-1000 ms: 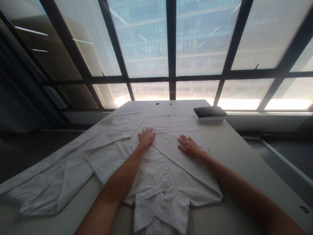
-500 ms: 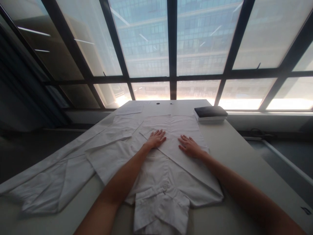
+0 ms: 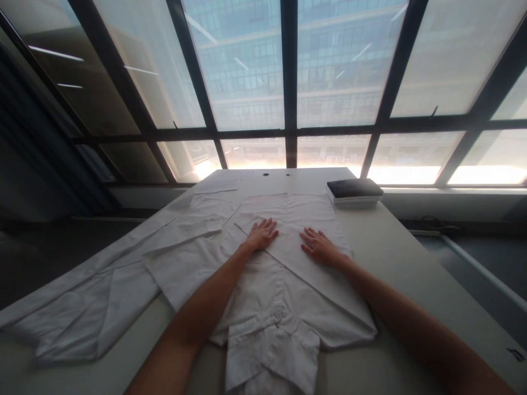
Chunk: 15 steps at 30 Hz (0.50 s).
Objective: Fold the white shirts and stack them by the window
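White shirt (image 3: pixel 263 291), buttoned, collar at the near end, laid on a white table (image 3: pixel 370 241); left hand (image 3: pixel 262 235) and right hand (image 3: pixel 319 246), both flat on it, apart; more white cloth (image 3: pixel 123 285), left; paper (image 3: pixel 218 184), far left; dark-topped stack (image 3: pixel 354 192), far right; windows (image 3: pixel 333 66) beyond.

Both hands (image 3: pixel 262 235) palm-down, fingers spread, forearms converging.

Plain white is shown by the shirt (image 3: pixel 304 285) and an off-white by the surface (image 3: pixel 370 241); black is seen on the top book (image 3: pixel 354 188), dark blue on the curtain (image 3: pixel 37 137).
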### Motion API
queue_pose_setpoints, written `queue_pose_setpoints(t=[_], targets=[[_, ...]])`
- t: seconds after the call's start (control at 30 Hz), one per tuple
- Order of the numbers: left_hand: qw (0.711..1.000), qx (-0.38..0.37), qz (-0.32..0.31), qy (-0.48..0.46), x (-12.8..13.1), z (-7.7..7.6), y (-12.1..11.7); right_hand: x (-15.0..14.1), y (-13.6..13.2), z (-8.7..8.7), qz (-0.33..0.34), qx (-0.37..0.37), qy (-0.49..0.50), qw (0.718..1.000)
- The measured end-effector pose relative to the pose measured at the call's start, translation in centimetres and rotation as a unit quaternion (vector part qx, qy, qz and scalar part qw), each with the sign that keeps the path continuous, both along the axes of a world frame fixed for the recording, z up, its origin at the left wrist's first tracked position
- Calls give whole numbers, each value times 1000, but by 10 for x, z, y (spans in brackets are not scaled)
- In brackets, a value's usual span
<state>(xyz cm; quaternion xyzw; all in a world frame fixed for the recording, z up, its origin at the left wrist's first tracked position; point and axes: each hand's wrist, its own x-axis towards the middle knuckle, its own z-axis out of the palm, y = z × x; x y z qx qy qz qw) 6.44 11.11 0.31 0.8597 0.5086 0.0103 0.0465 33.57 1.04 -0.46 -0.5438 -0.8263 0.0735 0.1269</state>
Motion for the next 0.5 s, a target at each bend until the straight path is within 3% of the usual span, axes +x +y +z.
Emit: queue_pose_setpoints(t=[0.5], targets=[[1000, 4, -1, 1, 1, 0, -1, 1, 1, -1, 0, -5, -1, 1000]])
